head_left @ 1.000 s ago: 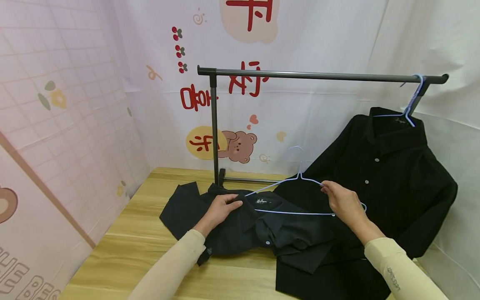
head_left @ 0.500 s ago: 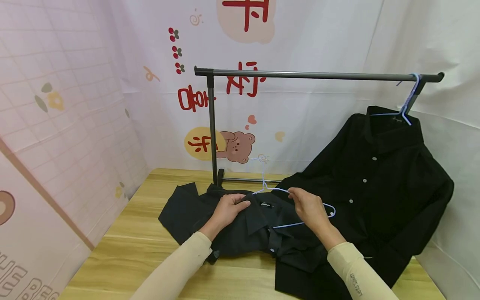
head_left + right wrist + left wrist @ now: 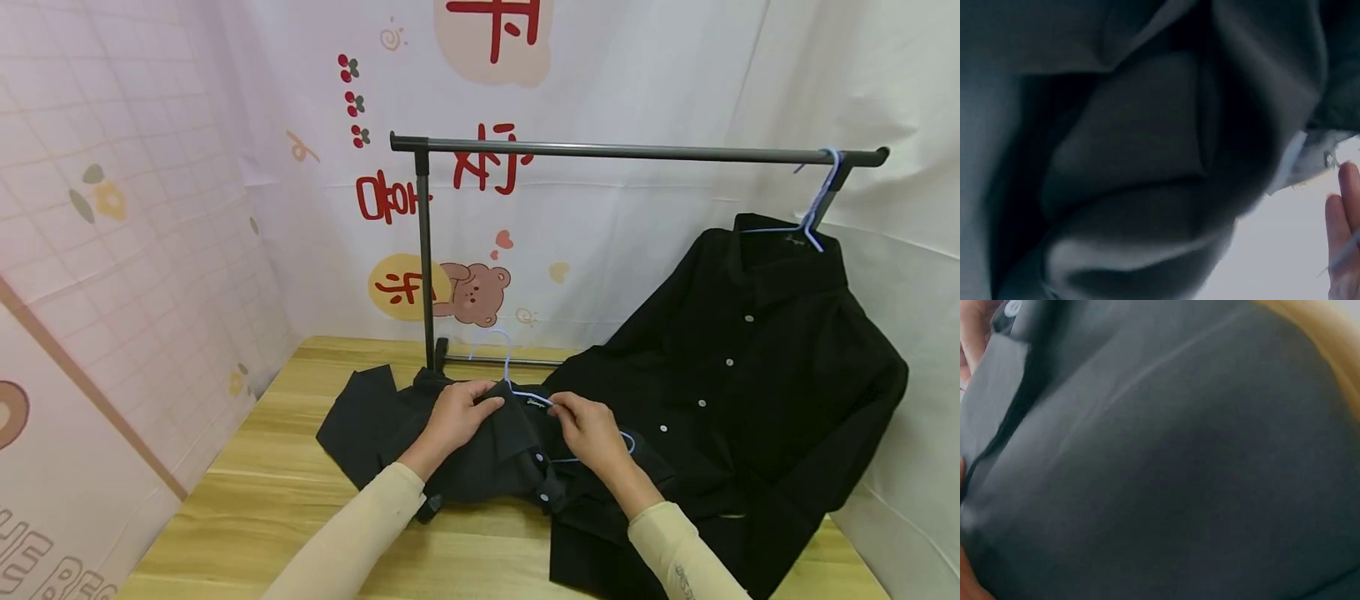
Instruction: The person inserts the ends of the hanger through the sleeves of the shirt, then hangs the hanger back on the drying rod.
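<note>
A dark short-sleeved shirt [image 3: 480,471] lies on the table, its collar and label toward the middle. At the collar, my left hand [image 3: 456,418] pinches the cloth between thumb and fingers. My right hand [image 3: 594,432] grips one shoulder of a thin light-blue hanger [image 3: 530,395]. The hanger's far shoulder is hidden inside the shirt's neck, and its hook stands up above the collar. Shirt cloth [image 3: 1166,456] fills most of the left wrist view. In the right wrist view, dark folds [image 3: 1129,137] spread beside the right hand's fingers [image 3: 1337,228].
Behind stands a dark metal clothes rack [image 3: 637,152]. At its right end a black long-sleeved shirt [image 3: 795,358] hangs on another blue hanger [image 3: 823,196], its lower part spread over the wooden table [image 3: 247,492]. A printed white curtain [image 3: 645,75] closes off the back.
My right hand has moved left with the hanger, and the hanger's far shoulder has gone into the shirt's neck. The left hand shifted slightly right, still holding the collar.
</note>
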`<state>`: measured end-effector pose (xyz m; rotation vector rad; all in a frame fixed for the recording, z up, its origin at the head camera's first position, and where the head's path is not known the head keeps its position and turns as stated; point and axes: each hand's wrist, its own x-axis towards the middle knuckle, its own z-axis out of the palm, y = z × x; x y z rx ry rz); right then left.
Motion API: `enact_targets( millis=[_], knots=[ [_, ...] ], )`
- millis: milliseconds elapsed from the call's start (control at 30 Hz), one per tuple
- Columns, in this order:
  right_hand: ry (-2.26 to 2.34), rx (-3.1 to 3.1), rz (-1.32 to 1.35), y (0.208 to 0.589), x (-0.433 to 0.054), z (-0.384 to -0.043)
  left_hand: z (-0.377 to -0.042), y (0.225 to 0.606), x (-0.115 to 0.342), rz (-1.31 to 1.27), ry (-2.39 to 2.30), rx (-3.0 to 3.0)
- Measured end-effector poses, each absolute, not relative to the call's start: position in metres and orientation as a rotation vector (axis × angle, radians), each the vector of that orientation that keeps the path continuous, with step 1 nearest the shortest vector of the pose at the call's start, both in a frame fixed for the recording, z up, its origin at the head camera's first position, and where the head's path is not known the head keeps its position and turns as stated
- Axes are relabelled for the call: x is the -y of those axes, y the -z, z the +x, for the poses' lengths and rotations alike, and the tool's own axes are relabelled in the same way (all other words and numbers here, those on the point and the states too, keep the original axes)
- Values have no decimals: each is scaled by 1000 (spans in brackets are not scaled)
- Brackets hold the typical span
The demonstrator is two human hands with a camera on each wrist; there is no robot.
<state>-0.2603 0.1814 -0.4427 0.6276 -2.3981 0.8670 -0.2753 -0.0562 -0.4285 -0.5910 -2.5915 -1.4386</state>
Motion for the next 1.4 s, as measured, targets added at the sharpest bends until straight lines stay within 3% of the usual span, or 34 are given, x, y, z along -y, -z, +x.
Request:
enact_targets(
  millis=[200, 567, 1033, 1400],
  knots=[
    [-1184, 2655, 697, 430, -167, -260, -272, 426, 52, -736, 1219, 2596],
    [-1229, 2647, 649, 433, -155, -264, -260, 429, 46, -765, 1031, 2613],
    [-1242, 2631, 306, 436, -177, -256, -256, 449, 138, -391, 1236, 2725],
    [-1194, 2551, 152, 441, -178, -249, -250, 466, 177, -297, 1124, 2723]
  ],
)
